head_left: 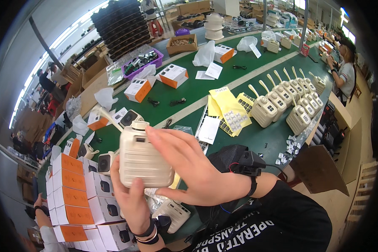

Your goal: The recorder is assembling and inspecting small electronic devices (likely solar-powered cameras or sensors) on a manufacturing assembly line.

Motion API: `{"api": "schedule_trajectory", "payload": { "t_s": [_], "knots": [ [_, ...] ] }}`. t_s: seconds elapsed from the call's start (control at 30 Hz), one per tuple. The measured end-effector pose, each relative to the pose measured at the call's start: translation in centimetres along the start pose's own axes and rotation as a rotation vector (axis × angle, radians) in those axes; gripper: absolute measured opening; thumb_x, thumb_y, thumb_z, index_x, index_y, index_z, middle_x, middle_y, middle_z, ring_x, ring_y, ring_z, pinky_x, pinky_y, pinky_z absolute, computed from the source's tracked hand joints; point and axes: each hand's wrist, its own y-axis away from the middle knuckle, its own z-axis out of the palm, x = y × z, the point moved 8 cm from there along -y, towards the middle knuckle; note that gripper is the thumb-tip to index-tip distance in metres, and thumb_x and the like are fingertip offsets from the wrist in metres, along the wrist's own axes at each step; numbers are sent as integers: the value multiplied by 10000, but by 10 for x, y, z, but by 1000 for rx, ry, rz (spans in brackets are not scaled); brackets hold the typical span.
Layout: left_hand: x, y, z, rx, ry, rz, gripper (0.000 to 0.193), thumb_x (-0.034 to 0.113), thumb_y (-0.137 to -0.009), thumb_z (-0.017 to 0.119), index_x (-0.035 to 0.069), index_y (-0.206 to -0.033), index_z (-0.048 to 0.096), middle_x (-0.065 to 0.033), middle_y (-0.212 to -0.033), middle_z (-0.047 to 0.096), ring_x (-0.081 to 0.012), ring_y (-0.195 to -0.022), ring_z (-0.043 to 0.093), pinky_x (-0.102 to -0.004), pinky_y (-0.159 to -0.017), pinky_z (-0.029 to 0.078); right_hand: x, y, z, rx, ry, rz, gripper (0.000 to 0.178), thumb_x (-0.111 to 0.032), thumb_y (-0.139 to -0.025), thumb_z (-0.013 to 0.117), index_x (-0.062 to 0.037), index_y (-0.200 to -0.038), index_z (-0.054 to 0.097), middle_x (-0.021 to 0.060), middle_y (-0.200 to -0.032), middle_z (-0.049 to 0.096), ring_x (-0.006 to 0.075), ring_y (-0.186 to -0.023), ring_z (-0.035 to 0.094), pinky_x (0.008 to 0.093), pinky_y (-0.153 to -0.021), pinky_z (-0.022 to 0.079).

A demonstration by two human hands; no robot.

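Note:
A cream ribbed portable device, with a round knob on top and a strap loop at its upper left, is held up in front of me. My left hand grips it from below and the left, with the thumb across its lower front. Against its right side lies my right hand, fingers along the upper edge and thumb near the bottom corner. Beneath my hands, another cream device lies on the green bench. Several similar devices stand in rows to the right, their straps upright.
White-and-orange boxes are stacked at the left. Yellow sticker sheets and a white card lie ahead. A purple basket stands farther back. An opened carton is at the right edge, and a co-worker sits beyond.

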Motion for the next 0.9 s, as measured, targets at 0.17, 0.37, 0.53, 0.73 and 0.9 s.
{"api": "schedule_trajectory", "payload": {
  "t_s": [0.17,0.37,0.53,0.73,0.9],
  "knots": [
    [-3,5,-12,65,170,-64,738,293,-753,602,-47,-1301,246,-187,-1222,422,-264,-1113,462,-365,-944,377,8,-3,-17,97,-154,9,810,-156,-675,728,17,-1327,280,193,-1316,352,310,-1171,391,377,-961,322],
    [-20,0,-12,36,117,-57,790,337,-735,622,-50,-1306,236,-197,-1248,396,-280,-1126,444,-387,-946,364,46,10,-7,-105,-457,431,761,-238,-703,712,6,-1307,320,152,-1185,496,220,-1019,520,309,-843,417],
    [10,-6,-4,-220,-543,199,496,242,-894,457,20,-1319,327,-177,-1216,457,-292,-1094,469,-347,-907,395,72,46,-32,-164,-169,502,688,-223,-608,725,12,-1190,442,157,-1046,535,275,-937,552,335,-815,446],
    [12,-7,-11,-210,-385,216,552,257,-906,411,17,-1360,207,-220,-1280,378,-324,-1186,389,-435,-987,333,90,181,-188,307,590,899,656,-221,-593,730,-21,-1162,474,170,-1021,530,313,-967,541,352,-846,439],
    [-14,-40,-57,47,-113,-127,602,403,-882,464,81,-1350,264,-184,-1265,403,-325,-1151,425,-435,-937,405,116,235,-257,465,931,811,617,-108,-582,695,-32,-1157,484,177,-1058,521,313,-964,541,364,-829,445]
  ]
}}
